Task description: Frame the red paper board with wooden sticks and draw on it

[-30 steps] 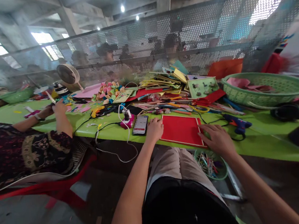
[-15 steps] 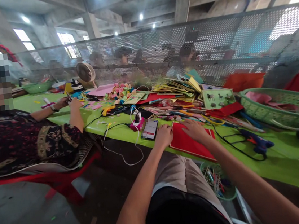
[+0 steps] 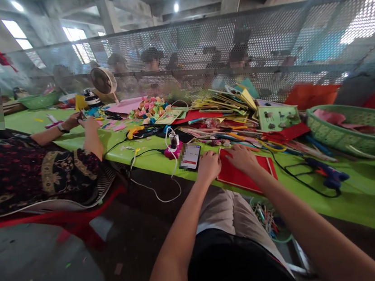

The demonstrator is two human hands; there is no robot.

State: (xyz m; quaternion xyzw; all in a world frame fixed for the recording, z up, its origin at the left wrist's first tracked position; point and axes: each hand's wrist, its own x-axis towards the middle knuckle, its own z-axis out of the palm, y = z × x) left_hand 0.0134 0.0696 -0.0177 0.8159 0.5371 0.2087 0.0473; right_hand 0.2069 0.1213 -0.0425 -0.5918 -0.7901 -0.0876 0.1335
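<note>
A flat red board with a pale border lies on the green table near its front edge. My right hand rests palm down on the board's upper part, fingers stretched out and holding nothing. At the board's left edge lies my left hand, its fingers laid forward on the table and board edge. Just left of that hand is a phone with its screen lit. A pink power socket with a white plug and cable stands beyond the phone.
A blue glue gun lies on the right, its black cord looping on the table. Behind the board are piled sticks and cards. A green basket stands far right. On the left, a co-worker sits with both hands over the table.
The whole view has shifted slightly as the head moved. Both my hands stay at the red board with little visible movement.
</note>
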